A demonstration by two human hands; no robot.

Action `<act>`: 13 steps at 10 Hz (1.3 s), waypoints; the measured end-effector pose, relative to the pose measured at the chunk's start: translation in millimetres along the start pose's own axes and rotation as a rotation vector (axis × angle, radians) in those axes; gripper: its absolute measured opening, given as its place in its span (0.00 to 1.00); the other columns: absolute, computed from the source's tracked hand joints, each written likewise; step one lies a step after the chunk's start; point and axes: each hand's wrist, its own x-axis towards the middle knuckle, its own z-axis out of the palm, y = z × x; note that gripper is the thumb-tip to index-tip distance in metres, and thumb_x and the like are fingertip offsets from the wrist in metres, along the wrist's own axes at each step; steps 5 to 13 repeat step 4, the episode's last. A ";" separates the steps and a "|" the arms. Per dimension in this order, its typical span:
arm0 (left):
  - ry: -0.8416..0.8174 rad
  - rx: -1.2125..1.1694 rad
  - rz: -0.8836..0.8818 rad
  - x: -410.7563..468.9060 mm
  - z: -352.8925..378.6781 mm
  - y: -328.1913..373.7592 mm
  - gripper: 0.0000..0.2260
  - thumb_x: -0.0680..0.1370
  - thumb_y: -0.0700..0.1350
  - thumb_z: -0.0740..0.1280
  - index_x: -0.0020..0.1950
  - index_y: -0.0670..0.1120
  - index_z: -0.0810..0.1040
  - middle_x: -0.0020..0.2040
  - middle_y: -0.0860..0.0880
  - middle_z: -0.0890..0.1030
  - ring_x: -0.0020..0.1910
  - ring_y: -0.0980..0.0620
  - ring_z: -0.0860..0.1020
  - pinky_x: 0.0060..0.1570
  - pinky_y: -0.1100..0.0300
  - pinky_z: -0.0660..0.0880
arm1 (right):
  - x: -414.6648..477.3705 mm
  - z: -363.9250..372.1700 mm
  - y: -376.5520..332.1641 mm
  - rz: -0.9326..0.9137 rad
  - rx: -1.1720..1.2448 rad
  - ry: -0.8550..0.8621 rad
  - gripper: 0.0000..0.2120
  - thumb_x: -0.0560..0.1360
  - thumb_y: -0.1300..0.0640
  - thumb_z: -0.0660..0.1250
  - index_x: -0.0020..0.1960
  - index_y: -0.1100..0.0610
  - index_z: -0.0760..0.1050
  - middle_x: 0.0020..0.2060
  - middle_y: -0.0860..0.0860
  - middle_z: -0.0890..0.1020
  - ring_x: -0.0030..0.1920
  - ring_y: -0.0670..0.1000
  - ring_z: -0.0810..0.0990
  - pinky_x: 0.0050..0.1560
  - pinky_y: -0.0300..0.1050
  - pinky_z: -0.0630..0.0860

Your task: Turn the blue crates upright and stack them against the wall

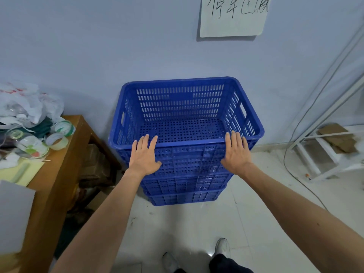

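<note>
Three blue crates [187,186] stand upright in one stack against the wall [98,56]. The top crate [177,103] has its long axis parallel to the wall. Left hand [144,154] and right hand [235,152] lie flat, fingers straight, on its side facing away from the wall, equally near and gripping nothing.

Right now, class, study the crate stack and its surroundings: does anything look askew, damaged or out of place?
The stack looks fine: the top crate sits upright and square on the lower crates, none cracked. The only untidy things are a loose cable trailing across the floor and the cluttered table.
</note>
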 end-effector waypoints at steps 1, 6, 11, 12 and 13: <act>0.008 -0.013 0.010 -6.9 2.4 2.1 0.46 0.75 0.62 0.65 0.81 0.51 0.37 0.81 0.43 0.41 0.80 0.43 0.42 0.77 0.44 0.43 | -12.4 -1.9 -4.7 -0.002 0.027 -0.020 0.48 0.76 0.40 0.62 0.79 0.62 0.36 0.79 0.59 0.40 0.79 0.59 0.40 0.78 0.57 0.47; -0.095 -0.042 0.037 -43.8 -13.3 8.8 0.45 0.77 0.60 0.65 0.80 0.52 0.36 0.80 0.46 0.35 0.80 0.46 0.38 0.77 0.45 0.49 | -43.5 -28.2 7.0 -0.084 0.154 -0.136 0.45 0.77 0.39 0.60 0.80 0.58 0.39 0.80 0.54 0.41 0.80 0.53 0.42 0.78 0.54 0.49; -0.095 -0.042 0.037 -43.8 -13.3 8.8 0.45 0.77 0.60 0.65 0.80 0.52 0.36 0.80 0.46 0.35 0.80 0.46 0.38 0.77 0.45 0.49 | -43.5 -28.2 7.0 -0.084 0.154 -0.136 0.45 0.77 0.39 0.60 0.80 0.58 0.39 0.80 0.54 0.41 0.80 0.53 0.42 0.78 0.54 0.49; -0.095 -0.042 0.037 -43.8 -13.3 8.8 0.45 0.77 0.60 0.65 0.80 0.52 0.36 0.80 0.46 0.35 0.80 0.46 0.38 0.77 0.45 0.49 | -43.5 -28.2 7.0 -0.084 0.154 -0.136 0.45 0.77 0.39 0.60 0.80 0.58 0.39 0.80 0.54 0.41 0.80 0.53 0.42 0.78 0.54 0.49; -0.095 -0.042 0.037 -43.8 -13.3 8.8 0.45 0.77 0.60 0.65 0.80 0.52 0.36 0.80 0.46 0.35 0.80 0.46 0.38 0.77 0.45 0.49 | -43.5 -28.2 7.0 -0.084 0.154 -0.136 0.45 0.77 0.39 0.60 0.80 0.58 0.39 0.80 0.54 0.41 0.80 0.53 0.42 0.78 0.54 0.49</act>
